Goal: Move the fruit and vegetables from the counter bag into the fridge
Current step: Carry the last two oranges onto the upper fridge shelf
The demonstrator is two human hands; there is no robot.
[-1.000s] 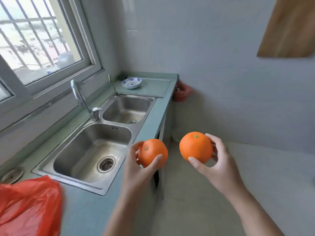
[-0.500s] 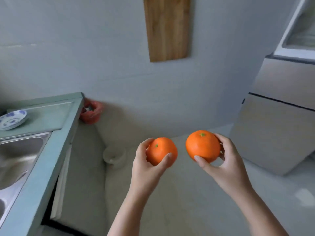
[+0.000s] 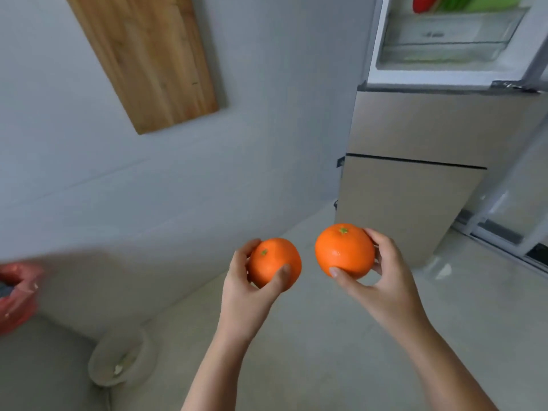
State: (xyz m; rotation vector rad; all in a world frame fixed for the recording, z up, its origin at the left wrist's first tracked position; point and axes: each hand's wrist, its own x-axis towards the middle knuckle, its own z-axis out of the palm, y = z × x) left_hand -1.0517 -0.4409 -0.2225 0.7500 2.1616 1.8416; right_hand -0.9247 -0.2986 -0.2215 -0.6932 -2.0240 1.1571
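My left hand (image 3: 249, 295) grips a smaller orange (image 3: 271, 261) at the centre of the view. A larger orange (image 3: 344, 250) sits in my right hand (image 3: 382, 280), just to the right of the first. Both are held out in front of me above the floor. The fridge (image 3: 415, 179) stands at the upper right, its top compartment open, with a clear drawer (image 3: 444, 37) and red and green produce (image 3: 439, 2) on the shelf above it. The counter bag is out of view.
A wooden board (image 3: 148, 54) hangs on the white wall at the upper left. A red hanging bag (image 3: 14, 295) is at the left edge. A white bin (image 3: 118, 357) stands on the floor at the lower left. A glass door frame (image 3: 504, 221) is on the right.
The view has swung right from the sink and counter to the wall and the open fridge. Both hands still hold their oranges in the same pose.
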